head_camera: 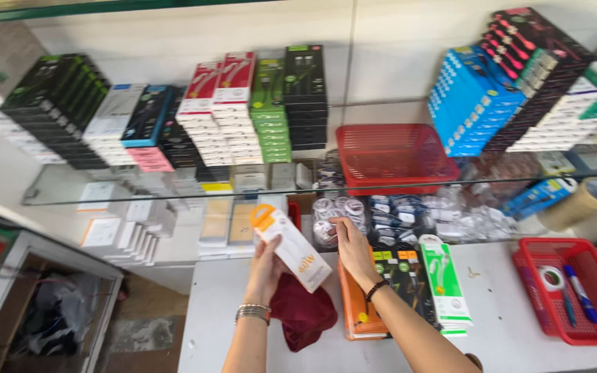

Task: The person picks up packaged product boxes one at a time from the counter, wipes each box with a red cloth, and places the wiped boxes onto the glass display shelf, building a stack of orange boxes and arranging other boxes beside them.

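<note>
My left hand (265, 268) holds a long white box with an orange top (290, 245), tilted, above a dark red cloth (304, 312) on the white table (492, 331). My right hand (352, 250) reaches forward under the glass shelf toward a pile of small clear packets of coiled cables (340, 211); its fingers pinch at one packet. Below my right forearm lie an orange box (355, 311), a black box (403, 273) and a stack of green-and-white boxes (445, 284).
A glass shelf (91, 195) carries stacks of boxed goods and a red mesh basket (394, 155). A second red basket (566, 290) with tape and a marker sits at the table's right. A roll of brown tape (583, 202) lies behind it. Floor and a cabinet are at left.
</note>
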A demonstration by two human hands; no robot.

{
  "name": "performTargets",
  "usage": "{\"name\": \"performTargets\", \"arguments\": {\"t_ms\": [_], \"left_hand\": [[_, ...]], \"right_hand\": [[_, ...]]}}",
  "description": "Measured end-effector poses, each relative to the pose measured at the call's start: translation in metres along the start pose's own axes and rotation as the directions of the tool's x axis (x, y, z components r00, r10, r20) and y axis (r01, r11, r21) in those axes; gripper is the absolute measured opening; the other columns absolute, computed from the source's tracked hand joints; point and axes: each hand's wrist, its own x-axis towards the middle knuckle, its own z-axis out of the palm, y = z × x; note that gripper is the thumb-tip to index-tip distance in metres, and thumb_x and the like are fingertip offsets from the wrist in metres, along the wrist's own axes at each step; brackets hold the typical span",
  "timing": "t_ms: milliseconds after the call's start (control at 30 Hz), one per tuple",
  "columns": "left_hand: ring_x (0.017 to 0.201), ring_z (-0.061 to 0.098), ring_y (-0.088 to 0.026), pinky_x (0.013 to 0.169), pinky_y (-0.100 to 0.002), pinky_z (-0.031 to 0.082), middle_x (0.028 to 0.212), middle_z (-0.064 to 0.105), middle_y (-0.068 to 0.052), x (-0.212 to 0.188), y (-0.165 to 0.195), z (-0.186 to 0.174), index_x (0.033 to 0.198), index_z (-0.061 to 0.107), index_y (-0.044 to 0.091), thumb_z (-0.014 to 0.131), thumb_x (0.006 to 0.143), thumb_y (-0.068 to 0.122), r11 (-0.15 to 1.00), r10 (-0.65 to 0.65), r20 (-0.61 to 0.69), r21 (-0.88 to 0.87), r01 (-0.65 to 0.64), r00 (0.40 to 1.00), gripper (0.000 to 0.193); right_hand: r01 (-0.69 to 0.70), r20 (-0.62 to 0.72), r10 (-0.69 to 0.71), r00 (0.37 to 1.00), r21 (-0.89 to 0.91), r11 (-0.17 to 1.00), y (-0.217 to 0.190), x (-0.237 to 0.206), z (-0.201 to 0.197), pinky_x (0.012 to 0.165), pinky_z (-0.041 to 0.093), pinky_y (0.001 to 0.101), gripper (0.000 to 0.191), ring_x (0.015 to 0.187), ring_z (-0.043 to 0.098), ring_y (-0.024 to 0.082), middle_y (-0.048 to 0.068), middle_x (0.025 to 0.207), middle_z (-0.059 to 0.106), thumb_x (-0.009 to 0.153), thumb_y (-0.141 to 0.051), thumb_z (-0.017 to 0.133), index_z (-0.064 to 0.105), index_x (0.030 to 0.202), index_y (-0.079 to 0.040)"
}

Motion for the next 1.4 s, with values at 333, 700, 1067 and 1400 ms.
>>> {"name": "performTargets", "arguments": {"t_ms": [333,700,1067,1400], "left_hand": [[0.098,0.072,-0.028,0.089,-0.044,0.06,0.114,0.073,-0.016,-0.042,0.094,-0.051,0.136,0.057,0.004,0.037,0.091,0.069,0.987,0.023,0.109,-0.16,-0.005,0.994,0.081],[0.122,0.064,-0.014,0.108,-0.036,0.049,0.136,0.067,0.002,-0.003,0.039,-0.018,0.144,0.054,0.018,0.042,0.099,0.057,0.974,0.061,0.214,-0.225,-0.012,0.975,0.061],[0.122,0.062,-0.023,0.101,-0.036,0.048,0.132,0.067,-0.006,-0.021,0.069,0.002,0.138,0.057,0.009,0.033,0.104,0.054,0.76,0.276,0.24,0.538,-0.364,0.931,0.062],[0.08,0.067,-0.027,0.075,-0.041,0.054,0.092,0.072,-0.019,-0.067,0.063,0.025,0.112,0.067,0.0,0.061,0.096,0.028,0.374,0.402,0.344,0.784,-0.495,0.848,0.034]], "right_hand": [[0.649,0.747,-0.144,0.65,-0.446,0.616,0.002,-0.112,0.102,0.104,0.042,0.0561,0.059,0.138,0.041,0.041,0.014,0.154,0.045,0.075,-0.025,0.081,0.06,0.131,-0.022],[0.437,0.059,-0.446,0.893,0.126,0.891,-0.146,-0.018,0.076,0.104,0.048,0.0399,0.055,0.124,0.063,0.033,0.021,0.134,0.066,0.09,-0.018,0.067,0.053,0.142,-0.005],[-0.167,0.187,0.035,0.982,0.759,0.629,-0.13,-0.031,0.009,0.096,0.053,0.0391,0.059,0.114,0.064,0.026,0.015,0.131,0.067,0.089,-0.025,0.07,0.057,0.143,-0.004],[-0.208,0.346,0.017,0.938,0.525,0.825,-0.14,0.006,0.013,0.093,0.055,0.0345,0.061,0.11,0.067,0.017,0.008,0.129,0.07,0.083,-0.018,0.08,0.06,0.139,-0.004]]}}
